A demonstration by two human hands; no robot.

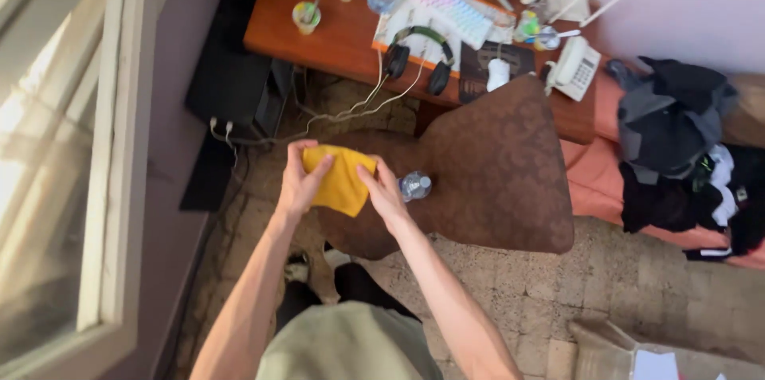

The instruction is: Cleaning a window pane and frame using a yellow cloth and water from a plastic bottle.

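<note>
- Left hand [299, 181] and right hand [382, 193] each pinch one side of a yellow cloth [341, 179], just left of the frame's centre; both grips are closed on it.
- A small plastic bottle [414, 186] lies on the brown chair [494, 165], just beside the right hand.
- Black headphones [418, 49] rest on the wooden surface [343, 37] at upper centre.
</note>
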